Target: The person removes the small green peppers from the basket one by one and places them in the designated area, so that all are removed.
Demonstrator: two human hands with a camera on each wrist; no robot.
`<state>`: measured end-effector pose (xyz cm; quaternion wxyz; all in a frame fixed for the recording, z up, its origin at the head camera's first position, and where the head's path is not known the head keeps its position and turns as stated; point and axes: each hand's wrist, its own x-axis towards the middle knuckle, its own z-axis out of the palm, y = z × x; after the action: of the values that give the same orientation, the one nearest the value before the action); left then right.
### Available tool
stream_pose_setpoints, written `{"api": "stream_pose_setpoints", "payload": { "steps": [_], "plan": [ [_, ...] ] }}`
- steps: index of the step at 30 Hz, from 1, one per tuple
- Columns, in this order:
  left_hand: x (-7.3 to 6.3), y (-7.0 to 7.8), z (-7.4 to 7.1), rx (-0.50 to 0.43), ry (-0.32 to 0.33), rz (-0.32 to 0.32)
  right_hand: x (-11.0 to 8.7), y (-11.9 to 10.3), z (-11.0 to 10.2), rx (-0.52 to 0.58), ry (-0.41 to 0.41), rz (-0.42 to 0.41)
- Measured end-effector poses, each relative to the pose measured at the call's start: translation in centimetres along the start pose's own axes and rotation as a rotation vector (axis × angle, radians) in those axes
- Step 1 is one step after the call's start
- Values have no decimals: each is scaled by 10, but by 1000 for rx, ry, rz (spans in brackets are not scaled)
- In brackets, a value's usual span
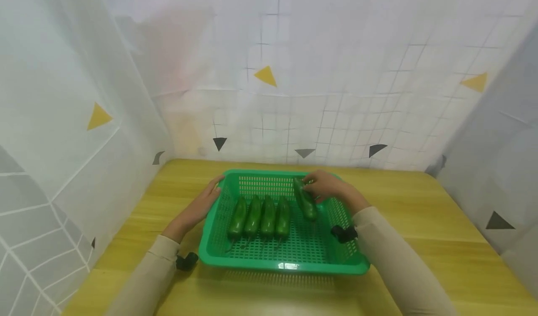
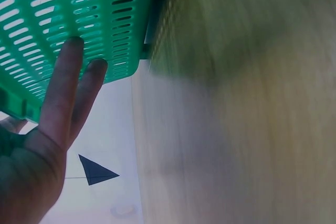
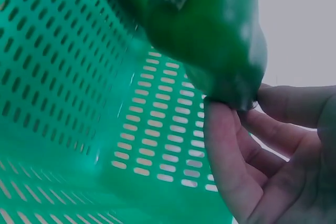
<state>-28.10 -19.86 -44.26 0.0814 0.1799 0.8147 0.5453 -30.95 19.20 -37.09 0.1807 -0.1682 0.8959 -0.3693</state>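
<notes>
A green plastic basket [image 1: 244,261] with slotted walls rests on the table. Between thumb and fingertips, my right hand [image 1: 325,186] pinches one end of a long green pepper [image 1: 304,200] at the basket's right back. Seen from the right wrist, that pepper [image 3: 210,35] is tilted over the slotted floor, the fingertips [image 3: 223,116] around its tip. My left hand [image 1: 201,208] rests along the basket's left side, its straight fingers [image 2: 65,87] touching the outer wall. Several other green peppers [image 1: 268,218] lie side by side in the basket's left half, stems toward me.
The wooden table [image 1: 428,232] extends on both sides of the basket. Patterned white cloth [image 1: 357,50] hangs behind the table and along its sides. A black wrist device [image 1: 186,262] is beside the left sleeve, and another [image 1: 343,234] overlaps the basket's right wall.
</notes>
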Motion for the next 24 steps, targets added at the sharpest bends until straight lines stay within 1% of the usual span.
{"api": "stream_pose_setpoints", "payload": {
  "steps": [1, 6, 11, 20, 24],
  "plan": [
    [0, 0, 0, 3, 3, 0, -1, 0, -2, -5, -1, -3],
    [2, 0, -1, -7, 0, -14, -6, -4, -12, 29, 2, 37],
    [1, 1, -2, -19, 4, -18, -11, -10, -19, 50, -17, 36],
    [3, 1, -2, 27, 21, -2, -22, -4, -23, 46, 2, 23],
    [2, 1, -1, 21, 17, -5, -27, -4, -28, 51, 6, 32]
  ]
}}
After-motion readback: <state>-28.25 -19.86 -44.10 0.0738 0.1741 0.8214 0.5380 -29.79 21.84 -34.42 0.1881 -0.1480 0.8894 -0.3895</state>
